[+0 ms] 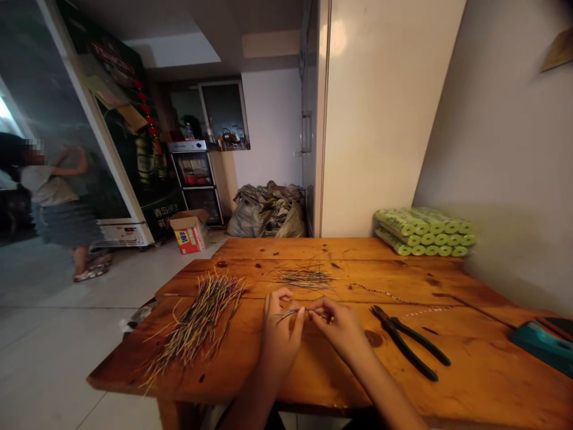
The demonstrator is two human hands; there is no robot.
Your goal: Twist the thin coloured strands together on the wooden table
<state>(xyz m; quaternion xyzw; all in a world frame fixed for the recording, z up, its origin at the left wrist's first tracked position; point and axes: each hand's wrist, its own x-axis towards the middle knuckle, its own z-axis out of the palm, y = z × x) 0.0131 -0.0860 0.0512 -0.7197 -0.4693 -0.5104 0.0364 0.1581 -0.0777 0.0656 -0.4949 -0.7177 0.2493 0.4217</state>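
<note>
Plastic-sheathed wire [290,313] pinched between left hand [280,333] and right hand [340,329]

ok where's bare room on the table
Between the pliers and the teal case, and along the far strip of table below the green rolls. Crowded around the wire pile, and mid-table by the wire bundle, left hand and right hand.
</note>
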